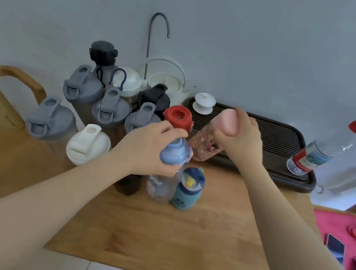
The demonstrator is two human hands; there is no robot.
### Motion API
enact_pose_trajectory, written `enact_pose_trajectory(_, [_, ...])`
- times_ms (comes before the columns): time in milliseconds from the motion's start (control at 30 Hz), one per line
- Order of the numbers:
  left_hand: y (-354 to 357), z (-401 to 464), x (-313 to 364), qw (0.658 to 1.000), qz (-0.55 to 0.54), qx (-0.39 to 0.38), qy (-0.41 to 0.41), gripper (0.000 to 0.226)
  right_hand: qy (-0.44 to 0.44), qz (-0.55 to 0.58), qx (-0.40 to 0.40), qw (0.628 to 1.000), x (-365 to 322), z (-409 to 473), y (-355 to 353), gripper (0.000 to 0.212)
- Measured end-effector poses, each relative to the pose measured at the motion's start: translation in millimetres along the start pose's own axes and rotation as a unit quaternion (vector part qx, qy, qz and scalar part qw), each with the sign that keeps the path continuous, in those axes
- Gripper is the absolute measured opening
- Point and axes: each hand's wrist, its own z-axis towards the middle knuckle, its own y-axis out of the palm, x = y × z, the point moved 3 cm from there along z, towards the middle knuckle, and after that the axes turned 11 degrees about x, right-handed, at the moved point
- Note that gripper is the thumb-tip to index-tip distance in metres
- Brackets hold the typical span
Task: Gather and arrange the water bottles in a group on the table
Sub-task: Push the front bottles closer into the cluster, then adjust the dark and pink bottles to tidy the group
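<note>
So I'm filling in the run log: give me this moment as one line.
left hand: grips blue-lid bottle | right hand: grips pink-lid bottle, tilted | clear bottle: apart, on tray

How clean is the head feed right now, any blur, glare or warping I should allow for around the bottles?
Head view: strong wide-angle warp, so the plastic bottle with the red cap on the dark tray leans outward; soft, even light with faint shadows and no harsh glare; slightly soft overall, with the left hand on the blue-lidded bottle and the right hand on the pink bottle a little smeared.
</note>
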Motion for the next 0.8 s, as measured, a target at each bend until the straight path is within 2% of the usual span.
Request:
enact_pose_trajectory(67, [-19.8,22.2,20.4,0.999,-0.009,0.042,0.008,0.07,-0.013,0.001,0.027,1.0,3.7,6.9,-30.3,0.075])
enact_pose_trajectory(233, [-20.1,58.1,56.8,0.996,0.008,0.079,0.049,0.065,0.01,0.002,0.085,0.996,30.2,3.8,-76.4,0.073])
enact_pose_trajectory(367, [-6.2,73.2,69.2,0.993,0.034,0.097,0.05,0.066,0.021,0.028,0.082,0.996,49.0,-8.5,-93.6,0.073])
enact_pose_trajectory(500, [3.9,84.7,71.4,0.986,0.006,0.165,0.023,0.061,0.01,0.015,0.059,0.998,60.7,-23.0,-93.2,0.072])
enact_pose_trajectory(567, [13.9,90.2,67.3,0.991,0.003,0.137,0.003,0.063,0.008,0.008,0.052,0.999,63.9,-27.8,-91.0,0.071])
enact_pose_trajectory(667, [40.3,87.3,56.6,0.996,0.087,0.028,0.016,0.064,-0.004,0.016,0.037,0.999,63.3,-32.9,-87.0,0.071])
enact_pose_trajectory(800, [65.7,76.2,43.9,0.984,0.161,-0.066,0.035,0.065,-0.021,0.029,0.006,0.999,56.3,-38.4,-81.5,0.072])
